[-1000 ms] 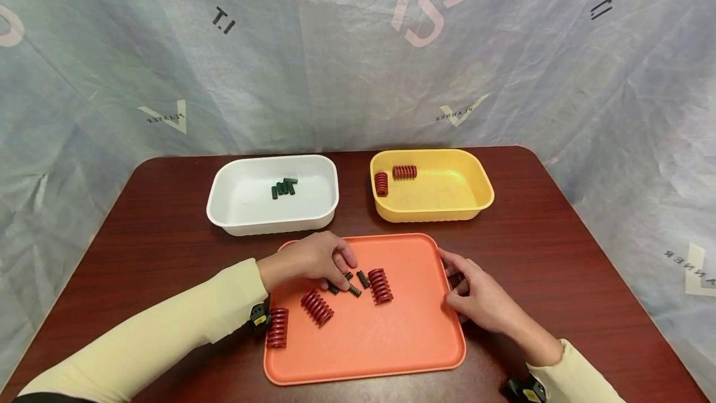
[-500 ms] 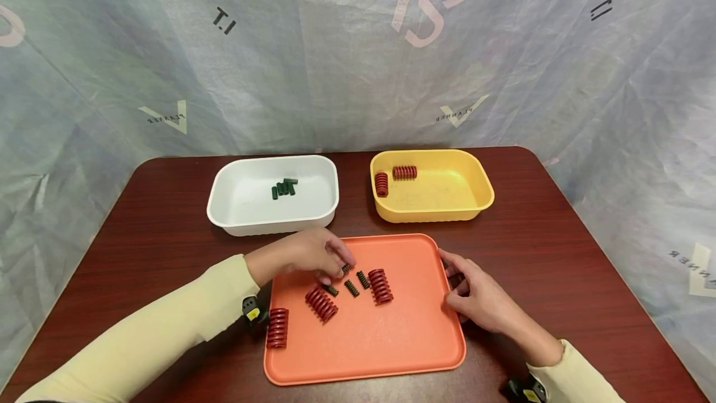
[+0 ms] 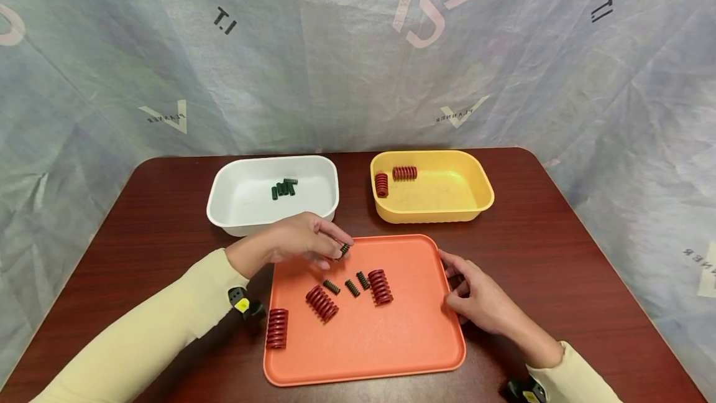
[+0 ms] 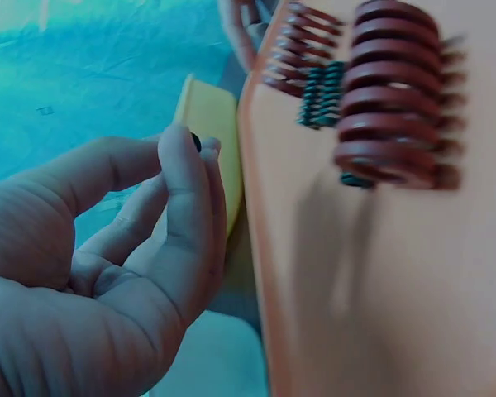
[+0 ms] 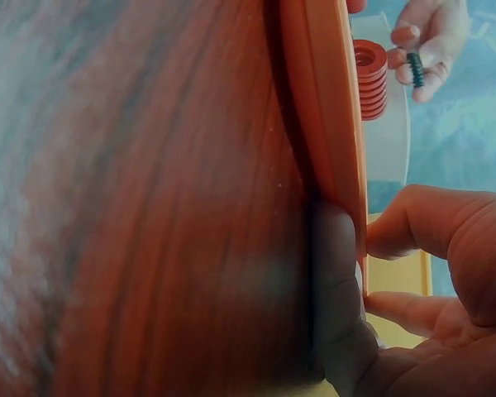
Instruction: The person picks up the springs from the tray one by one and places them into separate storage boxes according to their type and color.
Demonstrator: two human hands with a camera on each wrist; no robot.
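Observation:
Between thumb and fingertips my left hand (image 3: 299,240) pinches a small dark green spring (image 3: 344,250), raised over the far left part of the orange tray (image 3: 403,341). The right wrist view also shows this small spring (image 5: 415,69) in the fingers. My right hand (image 3: 482,298) grips the tray's right edge, its thumb at the rim and a finger (image 5: 337,273) underneath. Three small green springs lie mid-tray, one of them a green spring (image 3: 352,288) between two big red springs. A third big red spring (image 3: 277,328) lies at the tray's left edge.
Behind the tray, a white bin (image 3: 240,207) holds several small green springs (image 3: 284,188). To its right, a yellow bin (image 3: 447,194) contains two red springs (image 3: 404,173). Both stand on a dark wood table (image 3: 537,222), with a grey curtain (image 3: 313,79) behind.
My left hand has picked up a small green spring from the group and carried it up and away toward the white bin. One red spring shifted slightly. My right hand stays at the tray edge.

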